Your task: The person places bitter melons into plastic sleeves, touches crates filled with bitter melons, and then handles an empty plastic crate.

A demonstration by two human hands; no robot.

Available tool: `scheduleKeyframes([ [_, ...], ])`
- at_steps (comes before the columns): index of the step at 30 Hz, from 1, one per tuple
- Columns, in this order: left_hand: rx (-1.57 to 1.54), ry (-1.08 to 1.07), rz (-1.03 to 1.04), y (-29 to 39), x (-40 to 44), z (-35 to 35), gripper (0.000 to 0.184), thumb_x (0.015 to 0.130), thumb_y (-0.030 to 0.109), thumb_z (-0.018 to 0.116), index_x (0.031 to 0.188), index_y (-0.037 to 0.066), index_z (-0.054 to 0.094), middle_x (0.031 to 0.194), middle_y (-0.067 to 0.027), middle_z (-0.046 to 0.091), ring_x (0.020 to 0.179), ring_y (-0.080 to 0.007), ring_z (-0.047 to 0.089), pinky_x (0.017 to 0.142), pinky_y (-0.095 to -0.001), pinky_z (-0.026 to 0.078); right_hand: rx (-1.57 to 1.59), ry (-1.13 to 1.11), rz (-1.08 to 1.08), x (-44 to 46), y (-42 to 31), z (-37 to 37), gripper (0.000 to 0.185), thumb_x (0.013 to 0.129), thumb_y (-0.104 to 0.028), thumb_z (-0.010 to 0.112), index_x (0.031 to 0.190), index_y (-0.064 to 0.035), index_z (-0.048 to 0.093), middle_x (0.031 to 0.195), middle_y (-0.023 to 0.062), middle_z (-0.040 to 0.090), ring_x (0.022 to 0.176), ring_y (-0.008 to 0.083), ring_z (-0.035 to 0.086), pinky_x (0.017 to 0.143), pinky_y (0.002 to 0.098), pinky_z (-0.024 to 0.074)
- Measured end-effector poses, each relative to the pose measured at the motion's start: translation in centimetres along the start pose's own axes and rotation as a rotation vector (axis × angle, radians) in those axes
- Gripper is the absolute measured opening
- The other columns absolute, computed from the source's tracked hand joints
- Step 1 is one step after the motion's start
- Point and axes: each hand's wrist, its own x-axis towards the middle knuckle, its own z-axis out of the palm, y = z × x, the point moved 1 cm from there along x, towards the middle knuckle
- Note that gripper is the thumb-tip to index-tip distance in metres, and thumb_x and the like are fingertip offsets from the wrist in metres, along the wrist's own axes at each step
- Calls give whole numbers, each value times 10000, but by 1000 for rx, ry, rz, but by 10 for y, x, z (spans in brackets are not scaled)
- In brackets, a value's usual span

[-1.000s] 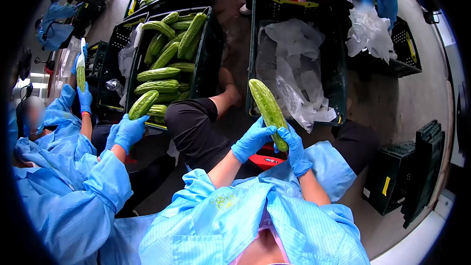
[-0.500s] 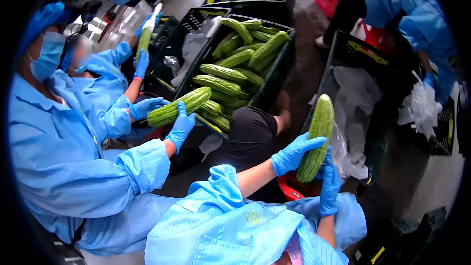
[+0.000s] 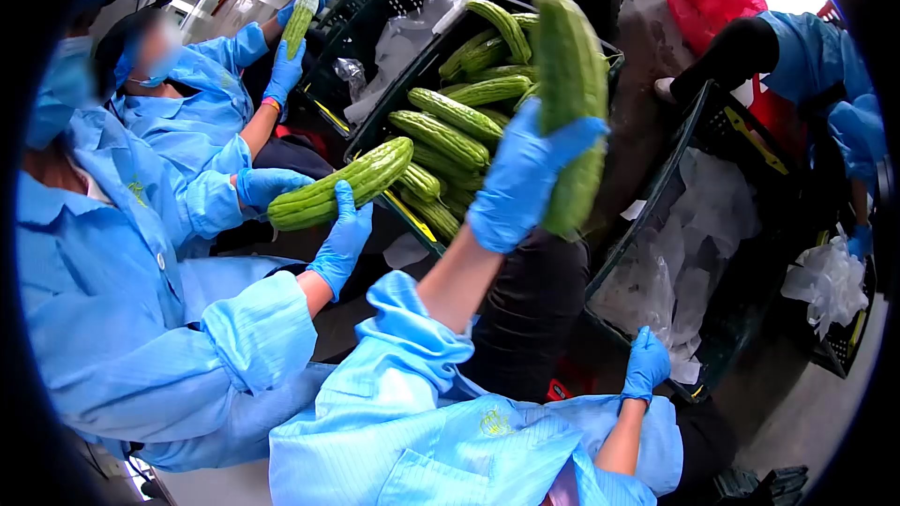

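Raised higher, 1 green gourd [image 3: 570, 66] is gripped by left hand [image 3: 527, 180], fingers curled; right hand [image 3: 647, 365] apart, fingertips pinched together

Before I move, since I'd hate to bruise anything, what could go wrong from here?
The upright green gourd is gripped by the left hand alone, so it might slip or tip. The co-worker's gourd juts out on the left, so a wide swing that way could knock the two together. The right hand, close to loose plastic sheeting, might snag it.
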Motion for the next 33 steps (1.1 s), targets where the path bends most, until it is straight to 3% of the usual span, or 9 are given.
scheduleKeyframes([
  [3, 375, 157, 188, -2, 10, -62, 472, 760, 64, 805, 1172, 10, 581, 1042, -45, 654, 927, -111, 606, 843, -261, 495, 60, 49, -18, 1, 3, 10, 441, 954, -433, 454, 871, -123, 758, 801, 143, 698, 690, 345, 654, 591, 462, 475],
  [8, 1188, 340, 99, -58, -7, -166, 800, 672, 345, 857, 1341, 69, 514, 1202, -143, 622, 1113, -278, 603, 952, -365, 471, 49, 105, -52, 4, 11, 23, 419, 950, -419, 471, 855, -130, 759, 767, 123, 695, 657, 327, 642, 565, 464, 458],
  [12, 1474, 330, -188, -106, -25, -198, 791, 708, 428, 803, 1359, 98, 498, 1193, -189, 606, 1087, -352, 593, 924, -418, 477, 26, 155, -75, 2, 6, 23, 374, 943, -369, 502, 804, -123, 747, 742, 123, 684, 658, 316, 635, 561, 456, 460],
  [18, 1510, 356, -428, -150, -19, -226, 719, 793, 385, 729, 1393, 99, 455, 1187, -227, 592, 1090, -384, 576, 927, -450, 465, 64, 223, -111, 1, 11, 26, 378, 952, -371, 494, 827, -130, 757, 743, 115, 688, 663, 310, 639, 577, 445, 464],
  [21, 1660, 257, -420, -145, -19, -226, 731, 795, 392, 725, 1407, 122, 430, 1154, -216, 584, 1081, -386, 570, 913, -462, 470, 53, 197, -77, -1, 11, 25, 356, 946, -362, 508, 829, -128, 749, 743, 117, 684, 672, 308, 635, 592, 447, 472],
  [26, 1677, 307, -417, -148, -20, -221, 648, 803, 353, 720, 1351, 122, 460, 1130, -205, 592, 1026, -390, 587, 873, -487, 478, 72, 220, -83, -2, 9, 23, 353, 945, -364, 513, 825, -127, 744, 734, 127, 677, 674, 314, 631, 588, 454, 468],
  [28, 1786, 367, -316, -144, -23, -219, 629, 786, 341, 735, 1322, 123, 490, 1182, -198, 577, 1075, -383, 567, 906, -478, 467, 94, 229, -83, -2, 11, 26, 377, 947, -382, 501, 829, -123, 747, 751, 131, 686, 682, 320, 639, 590, 454, 470],
  [30, 1711, 594, -86, -166, -29, -237, 526, 843, 200, 630, 1343, 117, 492, 1299, -216, 525, 1180, -380, 509, 997, -463, 409, 97, 228, -66, -1, 12, 27, 417, 954, -414, 476, 836, -123, 751, 755, 131, 691, 680, 327, 646, 591, 455, 472],
  [33, 1648, 623, 76, -165, -41, -233, 483, 865, 145, 561, 1343, 112, 500, 1303, -195, 535, 1174, -367, 518, 999, -454, 414, 66, 223, -67, 0, 12, 28, 388, 941, -391, 500, 825, -115, 748, 764, 140, 692, 683, 327, 645, 585, 460, 474],
])
